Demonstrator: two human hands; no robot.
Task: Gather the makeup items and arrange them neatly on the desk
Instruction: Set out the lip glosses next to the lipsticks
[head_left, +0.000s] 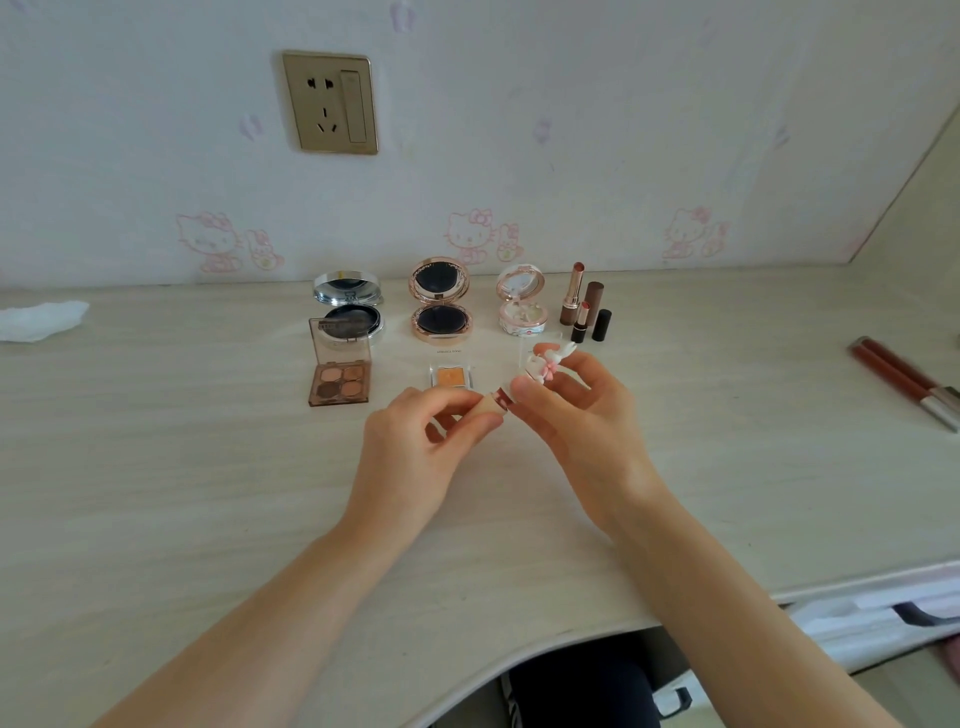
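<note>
Both forearms reached over the desk (208, 467); the left hand (415, 447) pinched a lipstick tube (491, 408), the right hand (571, 410) its bunny cap (545, 364). Uncapping seemed underway; next, probably standing both beyond the grip, beside the lipsticks (584, 306).

One camera only, worn on the person's head, looking forward and down across the desk (156, 467) toward the wall (519, 130) at twelve o'clock. It sits close: both forearms come in from six o'clock, and the left hand (410, 441) and right hand (576, 410) meet near the centre of the view. The wide lens bends the desk's near edge at five o'clock. A wall socket (330, 102) shows at eleven o'clock.
</note>
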